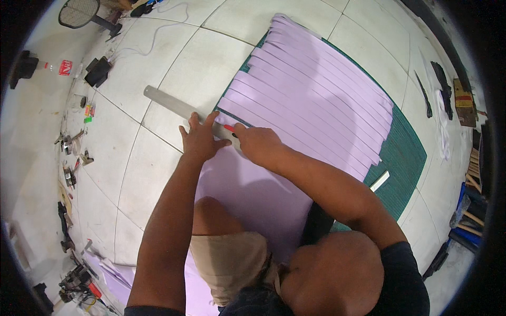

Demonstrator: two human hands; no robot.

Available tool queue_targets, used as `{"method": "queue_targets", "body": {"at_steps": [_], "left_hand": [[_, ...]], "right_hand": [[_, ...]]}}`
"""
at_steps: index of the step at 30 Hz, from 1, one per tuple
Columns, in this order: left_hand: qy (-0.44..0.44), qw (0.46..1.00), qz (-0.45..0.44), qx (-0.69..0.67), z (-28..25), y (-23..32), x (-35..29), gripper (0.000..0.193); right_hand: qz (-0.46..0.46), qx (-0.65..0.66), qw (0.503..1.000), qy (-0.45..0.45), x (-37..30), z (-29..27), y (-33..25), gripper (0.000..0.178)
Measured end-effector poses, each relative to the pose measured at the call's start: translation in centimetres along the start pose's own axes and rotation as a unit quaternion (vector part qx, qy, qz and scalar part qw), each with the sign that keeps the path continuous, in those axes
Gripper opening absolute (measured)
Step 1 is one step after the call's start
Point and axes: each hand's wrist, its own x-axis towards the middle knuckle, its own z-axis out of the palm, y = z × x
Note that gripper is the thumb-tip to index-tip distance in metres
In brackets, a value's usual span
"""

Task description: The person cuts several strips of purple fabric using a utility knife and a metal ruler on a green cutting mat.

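Note:
My left hand [202,139] lies with its fingers spread on a long grey straightedge [171,102], which crosses the lilac sheet [253,181] at a slant. Closed around a small red cutter [229,128], my right hand [259,146] is beside the straightedge, just right of my left hand. The cutter's blade tip is too small to make out. Beyond my hands, several long lilac strips [316,79] lie side by side, parallel to the straightedge. Under them is a green cutting mat [406,152]. My right forearm hides part of the sheet.
A short pale bar [379,180] rests on the mat. White floor tiles [174,60] surround it. Along the left wall are a bottle [63,67], a black box [97,72] and small tools [84,158]. An electric swatter [79,13] is at the far left; wooden-handled tools [470,221] stand at right.

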Motion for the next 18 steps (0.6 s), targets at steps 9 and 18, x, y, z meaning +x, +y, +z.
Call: {"method": "queue_targets", "body": {"at_steps": [9,18], "left_hand": [[-0.002,1.000,-0.008,0.000,0.0,0.4,0.6,0.098],[-0.001,1.000,-0.009,0.009,0.7,-0.3,1.2,0.093]], "right_hand": [[0.087,-0.024,0.993,-0.071,-11.4,0.1,6.3,0.025],[0.207,-0.077,0.962,-0.161,-26.1,0.8,13.8,0.020]]}}
